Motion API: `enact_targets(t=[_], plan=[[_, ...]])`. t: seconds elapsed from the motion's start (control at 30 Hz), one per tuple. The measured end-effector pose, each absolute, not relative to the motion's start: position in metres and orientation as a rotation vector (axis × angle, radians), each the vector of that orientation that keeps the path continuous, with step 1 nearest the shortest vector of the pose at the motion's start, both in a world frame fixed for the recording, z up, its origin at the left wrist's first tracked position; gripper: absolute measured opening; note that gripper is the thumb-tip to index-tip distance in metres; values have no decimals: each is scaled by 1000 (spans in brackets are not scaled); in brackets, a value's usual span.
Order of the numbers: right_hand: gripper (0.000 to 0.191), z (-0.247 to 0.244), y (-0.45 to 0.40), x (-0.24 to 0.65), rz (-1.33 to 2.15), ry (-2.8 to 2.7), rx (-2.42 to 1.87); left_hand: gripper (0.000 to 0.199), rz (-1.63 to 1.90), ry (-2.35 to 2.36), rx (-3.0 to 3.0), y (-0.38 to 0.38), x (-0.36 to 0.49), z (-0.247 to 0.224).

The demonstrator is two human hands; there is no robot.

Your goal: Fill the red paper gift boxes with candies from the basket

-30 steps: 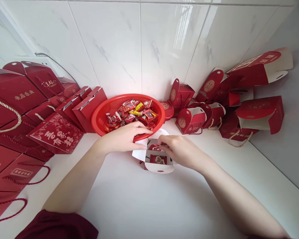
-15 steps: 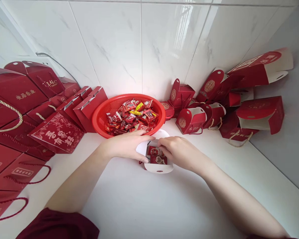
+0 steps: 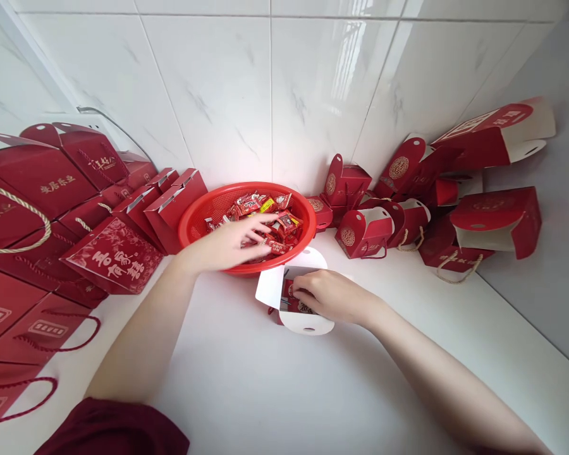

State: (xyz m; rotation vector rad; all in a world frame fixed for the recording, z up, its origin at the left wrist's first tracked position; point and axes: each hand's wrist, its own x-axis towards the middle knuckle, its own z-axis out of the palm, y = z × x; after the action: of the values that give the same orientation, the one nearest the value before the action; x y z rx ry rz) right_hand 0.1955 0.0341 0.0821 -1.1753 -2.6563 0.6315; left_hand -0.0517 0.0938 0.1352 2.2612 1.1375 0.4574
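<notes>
My left hand (image 3: 239, 242) hovers over the red plastic basket (image 3: 186, 237), its fingers spread above the wrapped sweets (image 3: 277, 248) with nothing held. In front of the basket stands a small red box with white inner flaps (image 3: 308, 323), its top open. My right hand (image 3: 320, 291) reaches into this box, its fingers bent together over red packets (image 3: 290, 304) lying inside. What the right fingertips hold, if anything, is hidden.
Red gift boxes and bags with rope handles (image 3: 47, 183) crowd the left side. Smaller red boxes (image 3: 365, 230) stand at the right, larger opened ones (image 3: 495, 221) farther right. A tiled wall (image 3: 227, 95) rises behind the white table (image 3: 275, 392).
My left hand has left the small box and moved up over the basket, its fingers spreading. My right hand has shifted slightly left and down within the box.
</notes>
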Motion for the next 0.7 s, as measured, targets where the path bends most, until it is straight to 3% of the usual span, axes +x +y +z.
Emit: enact_targets(t=[0.1,0.23,0.53,0.7], plan=[[25,79,33,195,631,-2662,-1152,45,737,1558,2188,126,-80,124],[25,78,33,194,601,-2666,-1135,47,830,1974,2014,164,-118,103],[24,78,47,205,159,-2438,-1007,40,722,1860,2166,173,-133,95],[23,74,51,205,301,-2433,-1246,50,828,1837,2234,173,-135,95]])
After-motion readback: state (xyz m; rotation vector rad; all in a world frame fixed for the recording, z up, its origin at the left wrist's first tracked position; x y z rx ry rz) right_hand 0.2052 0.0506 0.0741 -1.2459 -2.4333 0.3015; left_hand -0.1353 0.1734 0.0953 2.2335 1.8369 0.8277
